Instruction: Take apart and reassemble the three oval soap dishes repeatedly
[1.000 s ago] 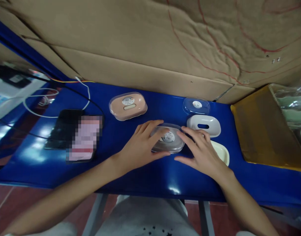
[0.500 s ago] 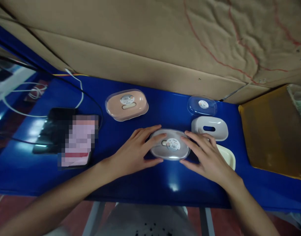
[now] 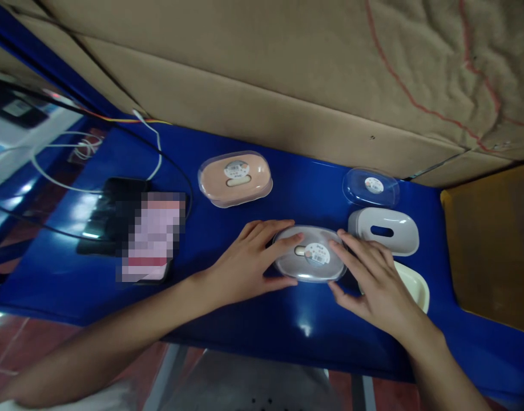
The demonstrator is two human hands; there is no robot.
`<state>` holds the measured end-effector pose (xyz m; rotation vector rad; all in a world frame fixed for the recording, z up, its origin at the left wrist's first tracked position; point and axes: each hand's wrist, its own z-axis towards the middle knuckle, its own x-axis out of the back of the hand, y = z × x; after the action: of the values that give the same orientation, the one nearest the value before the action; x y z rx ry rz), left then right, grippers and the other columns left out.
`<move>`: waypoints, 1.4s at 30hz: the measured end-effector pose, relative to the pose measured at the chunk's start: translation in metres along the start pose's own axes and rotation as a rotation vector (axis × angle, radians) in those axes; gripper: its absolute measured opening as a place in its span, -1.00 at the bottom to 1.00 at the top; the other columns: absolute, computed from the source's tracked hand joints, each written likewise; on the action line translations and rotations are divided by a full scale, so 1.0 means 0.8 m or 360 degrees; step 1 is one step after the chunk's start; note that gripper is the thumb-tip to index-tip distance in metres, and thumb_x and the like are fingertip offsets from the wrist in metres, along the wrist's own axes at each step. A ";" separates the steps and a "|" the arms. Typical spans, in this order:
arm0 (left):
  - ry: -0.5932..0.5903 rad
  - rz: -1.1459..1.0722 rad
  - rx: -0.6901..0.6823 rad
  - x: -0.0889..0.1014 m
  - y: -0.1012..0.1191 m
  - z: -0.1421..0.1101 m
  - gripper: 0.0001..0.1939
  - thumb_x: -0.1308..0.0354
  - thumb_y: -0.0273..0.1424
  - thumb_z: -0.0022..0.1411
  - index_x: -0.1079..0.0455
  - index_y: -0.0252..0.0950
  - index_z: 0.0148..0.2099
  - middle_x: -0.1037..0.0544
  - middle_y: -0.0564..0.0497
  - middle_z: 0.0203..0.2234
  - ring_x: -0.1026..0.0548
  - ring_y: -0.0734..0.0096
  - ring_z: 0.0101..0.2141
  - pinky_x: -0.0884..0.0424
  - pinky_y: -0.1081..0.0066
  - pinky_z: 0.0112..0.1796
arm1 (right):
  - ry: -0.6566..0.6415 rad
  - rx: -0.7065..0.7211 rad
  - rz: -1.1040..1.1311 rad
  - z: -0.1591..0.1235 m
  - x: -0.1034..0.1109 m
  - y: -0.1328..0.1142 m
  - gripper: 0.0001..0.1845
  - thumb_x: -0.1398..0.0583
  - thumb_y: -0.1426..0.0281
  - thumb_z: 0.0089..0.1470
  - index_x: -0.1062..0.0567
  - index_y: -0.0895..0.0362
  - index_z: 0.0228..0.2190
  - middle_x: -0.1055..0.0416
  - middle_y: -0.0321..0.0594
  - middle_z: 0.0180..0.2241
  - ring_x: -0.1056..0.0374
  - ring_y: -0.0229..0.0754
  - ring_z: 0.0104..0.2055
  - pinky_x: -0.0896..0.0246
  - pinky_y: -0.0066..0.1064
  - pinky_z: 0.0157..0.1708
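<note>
A grey oval soap box (image 3: 287, 262) under a clear lid with a round label lies on the blue table in front of me. My left hand (image 3: 256, 257) grips its left end, index finger on the lid and thumb along the near edge. At the right end, my right hand (image 3: 369, 274) has fingertips on the lid and the thumb at the near edge. Just beyond that hand sit a white slotted tray (image 3: 403, 231) and a loose clear lid (image 3: 360, 188). A pale yellow tray (image 3: 416, 285) is partly hidden by my right hand.
A pink soap box (image 3: 214, 182) with a clear lid rests at the back. To the left lie a phone (image 3: 153, 240) with a blurred screen, a black device (image 3: 125, 188) and cables. Cardboard (image 3: 245, 108) lines the back; a brown box (image 3: 493, 245) stands right.
The view has shifted, so everything on the table appears further right. Both hands stay at the grey soap box, with little change in their hold.
</note>
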<state>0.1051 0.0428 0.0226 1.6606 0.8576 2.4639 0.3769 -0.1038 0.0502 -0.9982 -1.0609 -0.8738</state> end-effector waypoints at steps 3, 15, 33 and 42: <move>0.0074 0.0189 -0.0034 0.001 0.007 -0.001 -0.20 -0.37 0.05 0.33 -0.28 -0.27 0.42 -0.38 -0.35 0.38 -0.29 -0.21 0.40 -0.18 -0.19 0.35 | 0.0001 -0.0030 -0.0055 0.001 -0.004 -0.004 -0.13 -0.21 0.30 0.39 0.03 0.04 0.55 -0.23 0.10 0.46 -0.34 0.21 0.38 -0.14 0.13 0.31; 0.0314 0.0768 0.0150 0.023 -0.036 0.065 -0.45 -0.32 -0.10 0.38 -0.46 -0.18 0.31 -0.22 -0.32 0.49 -0.20 -0.30 0.46 0.27 -0.45 0.41 | 0.0345 -0.0294 -0.0290 -0.008 0.015 0.025 -0.25 -0.18 0.22 0.45 -0.05 0.00 0.51 -0.40 0.06 0.36 -0.34 0.20 0.36 -0.01 0.07 0.32; 0.0034 0.0582 -0.0194 0.014 0.012 0.045 -0.46 -0.17 -0.27 0.53 -0.30 -0.13 0.48 -0.22 -0.31 0.49 -0.25 -0.18 0.44 0.13 -0.37 0.42 | -0.0201 -0.1208 -0.0051 -0.112 0.058 0.123 -0.58 -0.18 -0.05 0.31 -0.62 -0.02 -0.31 -0.59 -0.24 -0.57 -0.53 0.07 -0.59 -0.25 -0.22 -0.60; -0.0282 0.0287 -0.0397 0.002 0.019 0.010 -0.41 -0.22 -0.20 0.50 -0.26 -0.08 0.49 -0.21 -0.16 0.52 -0.18 -0.05 0.48 0.22 -0.27 0.46 | -0.0303 -0.0605 0.0624 -0.057 0.062 0.049 -0.77 -0.17 0.15 0.45 -0.55 -0.06 -0.02 -0.71 -0.28 -0.18 -0.66 -0.06 -0.16 -0.55 -0.24 -0.18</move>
<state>0.1152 0.0339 0.0330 1.8967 0.3778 2.3638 0.4387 -0.1392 0.0813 -1.5740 -0.8269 -0.6754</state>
